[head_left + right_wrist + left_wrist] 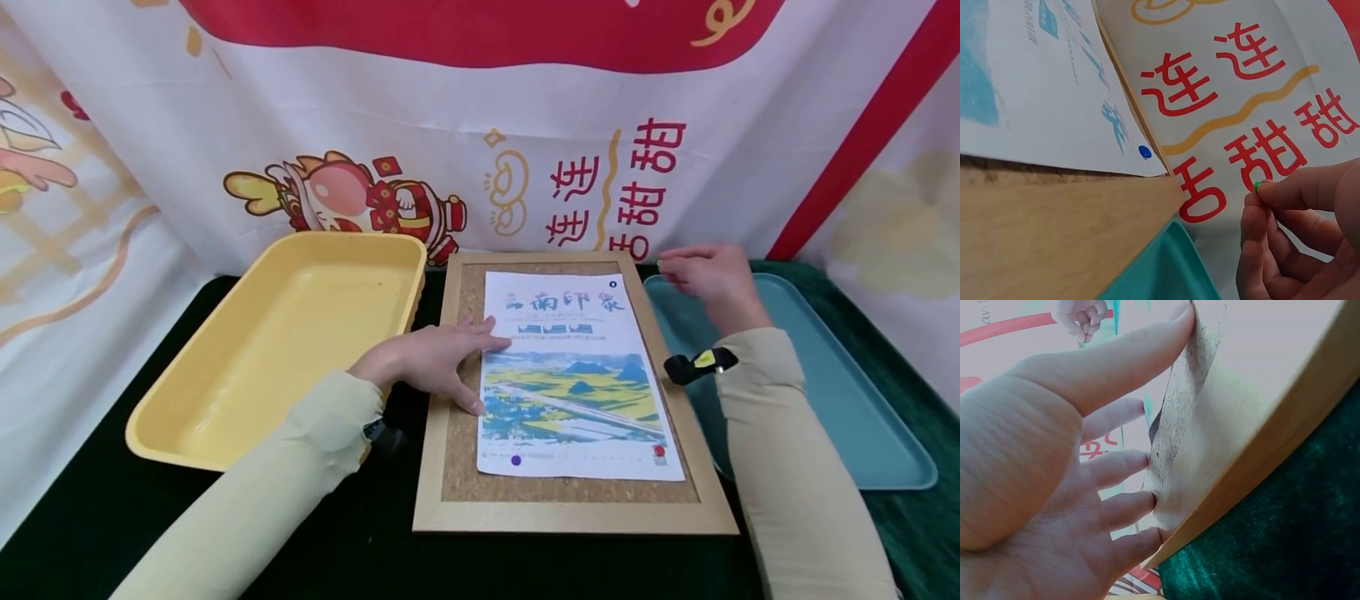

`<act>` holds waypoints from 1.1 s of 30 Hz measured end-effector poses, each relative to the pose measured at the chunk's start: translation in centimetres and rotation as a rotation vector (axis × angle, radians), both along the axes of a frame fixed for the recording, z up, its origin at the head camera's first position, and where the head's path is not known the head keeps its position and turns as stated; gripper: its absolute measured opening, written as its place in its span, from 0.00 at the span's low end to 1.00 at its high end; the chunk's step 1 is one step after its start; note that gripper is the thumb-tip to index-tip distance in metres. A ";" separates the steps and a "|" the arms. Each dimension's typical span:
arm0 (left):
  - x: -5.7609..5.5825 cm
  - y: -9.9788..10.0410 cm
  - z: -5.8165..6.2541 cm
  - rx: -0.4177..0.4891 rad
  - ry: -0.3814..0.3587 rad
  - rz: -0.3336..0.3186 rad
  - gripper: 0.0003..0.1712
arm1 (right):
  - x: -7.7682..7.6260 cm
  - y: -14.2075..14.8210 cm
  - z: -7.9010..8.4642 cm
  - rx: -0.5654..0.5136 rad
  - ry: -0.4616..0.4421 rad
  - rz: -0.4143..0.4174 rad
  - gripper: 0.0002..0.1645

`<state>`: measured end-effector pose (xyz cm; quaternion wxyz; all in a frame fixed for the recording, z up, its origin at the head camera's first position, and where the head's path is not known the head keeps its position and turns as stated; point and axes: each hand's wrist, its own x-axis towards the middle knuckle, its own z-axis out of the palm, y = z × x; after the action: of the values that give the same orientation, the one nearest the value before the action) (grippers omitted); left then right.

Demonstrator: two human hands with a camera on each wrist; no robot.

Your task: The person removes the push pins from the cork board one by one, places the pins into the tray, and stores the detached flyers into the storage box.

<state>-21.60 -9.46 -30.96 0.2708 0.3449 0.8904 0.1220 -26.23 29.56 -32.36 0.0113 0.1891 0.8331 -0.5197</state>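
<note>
A printed landscape poster (pixel 570 333) lies on a wood-framed cork board (pixel 577 492). My left hand (pixel 438 358) rests at the poster's left edge with fingers spread, thumb lower and fingertips on the paper. Beyond the board's upper right corner, my right hand (pixel 708 279) is raised over the blue tray. Its thumb and index finger pinch a small green pushpin (pixel 1257 186), mostly hidden by the fingertips. Three pins show on the poster: a blue pin (pixel 1144 152) at the top right, a red pin (pixel 659 451) at the bottom right and a purple pin (pixel 516 460) at the bottom left.
To the left stands a deep yellow tray (pixel 277 333), close beside the board. A shallow blue tray (pixel 825 383) lies on the right, partly behind the right forearm. Dark green cloth (pixel 330 542) covers the table, and a printed white curtain (pixel 337 100) hangs behind.
</note>
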 end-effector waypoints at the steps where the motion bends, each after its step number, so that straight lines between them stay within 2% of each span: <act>1: 0.0 0.0 0.0 0.000 0.001 -0.004 0.55 | 0.0 0.2 0.0 0.004 -0.005 -0.003 0.33; 14: 0.2 -0.8 0.2 -0.007 0.007 0.006 0.54 | -0.5 0.3 -0.3 0.010 -0.079 -0.007 0.33; 25: -0.1 0.0 0.1 0.000 0.007 -0.010 0.55 | -0.5 1.9 -1.4 0.030 -0.180 -0.043 0.33; 33: 0.0 0.1 -0.1 -0.002 0.007 -0.012 0.54 | -0.7 2.3 -2.2 0.040 -0.204 -0.037 0.30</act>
<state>-21.63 -9.39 -31.09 0.2686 0.3506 0.8894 0.1182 -26.94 31.88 -34.57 0.0828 0.2566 0.8343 -0.4809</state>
